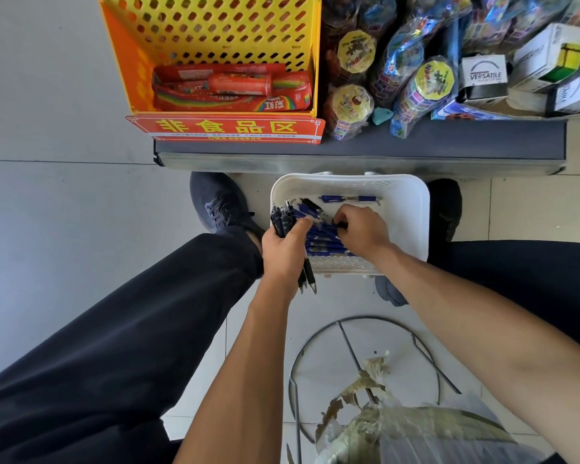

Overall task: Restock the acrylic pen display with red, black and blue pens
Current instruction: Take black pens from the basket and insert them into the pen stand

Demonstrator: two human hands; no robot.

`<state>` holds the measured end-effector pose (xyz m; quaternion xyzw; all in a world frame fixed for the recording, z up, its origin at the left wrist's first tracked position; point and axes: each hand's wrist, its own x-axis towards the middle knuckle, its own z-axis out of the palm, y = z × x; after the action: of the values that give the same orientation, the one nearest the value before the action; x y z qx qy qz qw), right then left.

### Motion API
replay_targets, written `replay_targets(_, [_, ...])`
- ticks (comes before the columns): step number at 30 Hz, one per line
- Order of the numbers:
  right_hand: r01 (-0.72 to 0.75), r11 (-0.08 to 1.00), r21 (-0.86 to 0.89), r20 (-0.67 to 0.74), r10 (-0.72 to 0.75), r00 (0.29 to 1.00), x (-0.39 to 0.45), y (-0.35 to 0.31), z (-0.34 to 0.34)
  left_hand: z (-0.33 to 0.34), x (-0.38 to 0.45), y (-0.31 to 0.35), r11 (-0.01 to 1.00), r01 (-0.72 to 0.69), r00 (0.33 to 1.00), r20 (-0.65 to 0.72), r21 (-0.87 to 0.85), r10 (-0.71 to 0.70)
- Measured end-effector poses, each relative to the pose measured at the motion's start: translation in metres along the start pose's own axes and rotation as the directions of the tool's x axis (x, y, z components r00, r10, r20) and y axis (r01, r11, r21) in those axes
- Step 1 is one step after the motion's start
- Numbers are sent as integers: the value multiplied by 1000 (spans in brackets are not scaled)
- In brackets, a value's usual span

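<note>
A white perforated basket [406, 195] sits on the floor between my feet and holds several blue pens [325, 241], with one more blue pen [349, 198] lying apart at its far side. My left hand [283, 251] grips a bundle of black pens [282, 219] at the basket's left rim; their tips stick out below my fist. Inside the basket, my right hand [360, 227] has its fingers curled on a black pen [315, 207] among the blue ones. The acrylic display is not in view.
A grey shelf edge [359, 152] runs just beyond the basket. On it stand a yellow perforated bin [211, 31] with red packets, bagged toys [402, 68] and boxes [546, 58]. A wire stool frame [362, 363] with torn tape lies near my right arm. My legs flank the basket.
</note>
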<state>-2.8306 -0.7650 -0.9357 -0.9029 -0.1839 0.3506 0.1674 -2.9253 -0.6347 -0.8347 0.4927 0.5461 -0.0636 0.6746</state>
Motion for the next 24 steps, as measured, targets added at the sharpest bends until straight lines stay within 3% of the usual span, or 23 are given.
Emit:
replay_targets(6, [-67, 975, 210, -66, 82, 994, -34, -2, -16, -5, 2, -3, 1000, 17, 1000, 20, -25, -16])
replay_targets(8, [-98, 927, 361, -38, 119, 992, -42, -3, -19, -7, 3, -4, 996, 19, 1000, 13, -83, -18])
replay_targets(11, [-234, 645, 728, 161, 172, 972, -54, -7, -26, -7, 1, -4, 989, 18, 998, 60, -144, -9])
replay_targets(13, [-267, 525, 808, 239, 123, 963, -64, -10, -30, -3, -2, -3, 988, 6, 996, 85, -153, 7])
replay_targets(19, [-276, 572, 772, 391, -86, 917, -72, -23, -42, -1, -7, 3, 994, 14, 986, 169, -113, 6])
replay_targets(24, [-160, 709, 687, 375, -156, 914, -66, -38, -50, -4, -10, 4, 995, -29, 999, 40, -100, 33])
